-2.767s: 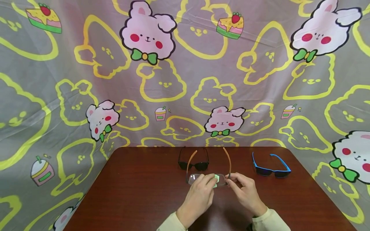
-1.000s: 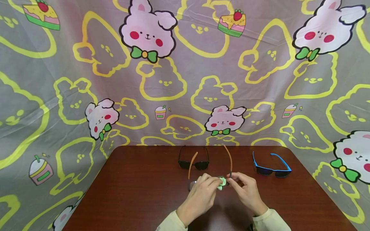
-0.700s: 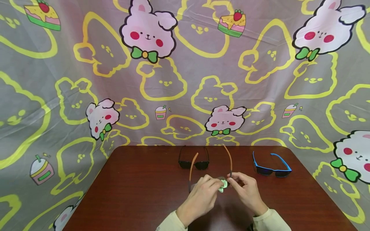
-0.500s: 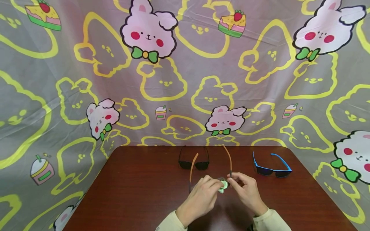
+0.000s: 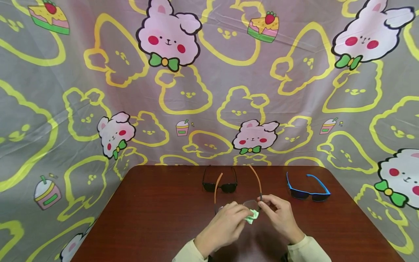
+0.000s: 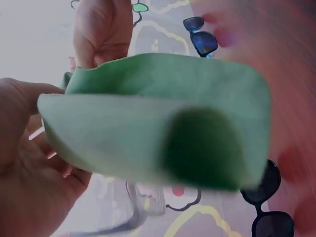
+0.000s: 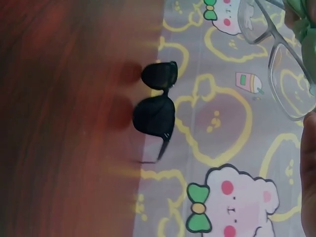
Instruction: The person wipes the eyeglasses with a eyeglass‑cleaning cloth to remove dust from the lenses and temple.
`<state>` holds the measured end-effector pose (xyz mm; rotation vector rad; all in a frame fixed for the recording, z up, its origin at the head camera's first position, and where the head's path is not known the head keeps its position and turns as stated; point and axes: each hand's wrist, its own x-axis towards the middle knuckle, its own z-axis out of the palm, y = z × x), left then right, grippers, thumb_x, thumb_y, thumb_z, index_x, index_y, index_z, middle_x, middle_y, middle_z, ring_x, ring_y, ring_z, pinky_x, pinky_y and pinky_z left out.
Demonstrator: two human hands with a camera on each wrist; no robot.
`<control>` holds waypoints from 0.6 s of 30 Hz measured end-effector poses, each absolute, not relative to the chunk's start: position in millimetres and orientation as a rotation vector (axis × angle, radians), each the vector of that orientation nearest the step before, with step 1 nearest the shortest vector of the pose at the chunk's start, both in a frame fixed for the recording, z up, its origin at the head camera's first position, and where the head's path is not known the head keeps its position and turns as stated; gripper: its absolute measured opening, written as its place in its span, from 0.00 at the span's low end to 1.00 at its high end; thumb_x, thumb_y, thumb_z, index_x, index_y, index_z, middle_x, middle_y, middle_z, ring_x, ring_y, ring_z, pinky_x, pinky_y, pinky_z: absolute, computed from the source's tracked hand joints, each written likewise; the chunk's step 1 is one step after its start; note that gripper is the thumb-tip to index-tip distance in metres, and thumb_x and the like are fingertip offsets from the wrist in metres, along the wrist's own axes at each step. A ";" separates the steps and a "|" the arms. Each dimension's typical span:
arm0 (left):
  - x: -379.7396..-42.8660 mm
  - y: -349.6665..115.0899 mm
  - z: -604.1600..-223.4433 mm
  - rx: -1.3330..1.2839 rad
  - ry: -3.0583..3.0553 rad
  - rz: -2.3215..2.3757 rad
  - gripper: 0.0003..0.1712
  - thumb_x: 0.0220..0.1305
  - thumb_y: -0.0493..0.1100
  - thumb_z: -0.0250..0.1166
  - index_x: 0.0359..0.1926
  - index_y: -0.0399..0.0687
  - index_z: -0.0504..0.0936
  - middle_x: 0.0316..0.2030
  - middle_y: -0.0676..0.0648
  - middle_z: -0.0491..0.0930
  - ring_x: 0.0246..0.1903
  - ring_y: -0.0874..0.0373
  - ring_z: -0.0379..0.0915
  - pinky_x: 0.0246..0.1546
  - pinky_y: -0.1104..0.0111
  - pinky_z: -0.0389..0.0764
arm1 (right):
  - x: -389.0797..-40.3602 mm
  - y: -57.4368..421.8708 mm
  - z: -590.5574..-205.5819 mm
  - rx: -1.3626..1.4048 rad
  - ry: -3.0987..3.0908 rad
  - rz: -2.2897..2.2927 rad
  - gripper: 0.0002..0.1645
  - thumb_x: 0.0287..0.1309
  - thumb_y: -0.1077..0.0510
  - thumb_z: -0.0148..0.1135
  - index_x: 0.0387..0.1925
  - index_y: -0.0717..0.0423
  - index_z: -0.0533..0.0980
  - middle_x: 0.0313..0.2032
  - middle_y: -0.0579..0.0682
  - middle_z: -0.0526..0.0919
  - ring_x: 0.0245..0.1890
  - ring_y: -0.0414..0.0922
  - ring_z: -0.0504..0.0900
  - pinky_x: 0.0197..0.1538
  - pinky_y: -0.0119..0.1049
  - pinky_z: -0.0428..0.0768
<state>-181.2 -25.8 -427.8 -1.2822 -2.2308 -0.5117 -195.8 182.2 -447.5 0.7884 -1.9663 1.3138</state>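
Note:
A pair of clear-lensed eyeglasses [image 5: 250, 204] with brown temples is held up over the table, temples pointing away from me. My right hand [image 5: 279, 215] pinches its right end near the hinge. My left hand [image 5: 226, 222] grips a pale green cloth [image 5: 252, 217] at the lower edge of the right lens, and covers much of the left lens. In the left wrist view the folded cloth [image 6: 148, 123] fills the middle, hiding most of the eyeglasses. The right wrist view shows the clear frame [image 7: 274, 37] with the cloth [image 7: 310, 54] against its far side.
Black sunglasses [image 5: 219, 187] lie on the brown table [image 5: 157, 214] just behind the eyeglasses. Blue-framed sunglasses [image 5: 307, 194] lie farther right, temples unfolded. A patterned curtain [image 5: 209, 91] hangs behind and around the table.
Over the span, my left hand has slid the cloth rightward along the eyeglasses, then slightly down, baring the upper right lens. The right hand keeps its pinch; the temples have swung slightly left.

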 end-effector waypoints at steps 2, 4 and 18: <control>-181.3 -29.5 -426.3 -1.287 -2.208 -0.571 0.14 0.58 0.33 0.62 0.46 0.48 0.82 0.43 0.55 0.79 0.38 0.65 0.72 0.38 0.81 0.69 | -200.5 186.4 -451.5 0.807 -1.970 1.291 0.17 0.42 0.82 0.63 0.35 0.66 0.81 0.28 0.53 0.83 0.22 0.41 0.79 0.24 0.23 0.74; -181.6 -33.5 -424.9 -1.281 -2.169 -0.638 0.15 0.58 0.32 0.62 0.47 0.46 0.81 0.45 0.54 0.78 0.40 0.65 0.72 0.42 0.80 0.71 | -203.7 189.4 -453.0 0.823 -1.966 1.258 0.19 0.42 0.81 0.64 0.37 0.65 0.81 0.31 0.53 0.83 0.24 0.40 0.80 0.27 0.23 0.76; -185.0 -48.5 -422.9 -1.228 -1.885 -0.848 0.12 0.55 0.32 0.66 0.42 0.43 0.83 0.45 0.49 0.78 0.45 0.62 0.76 0.46 0.76 0.75 | -207.0 190.7 -443.7 0.894 -1.894 0.931 0.17 0.42 0.73 0.70 0.38 0.59 0.83 0.31 0.43 0.81 0.25 0.34 0.75 0.26 0.22 0.72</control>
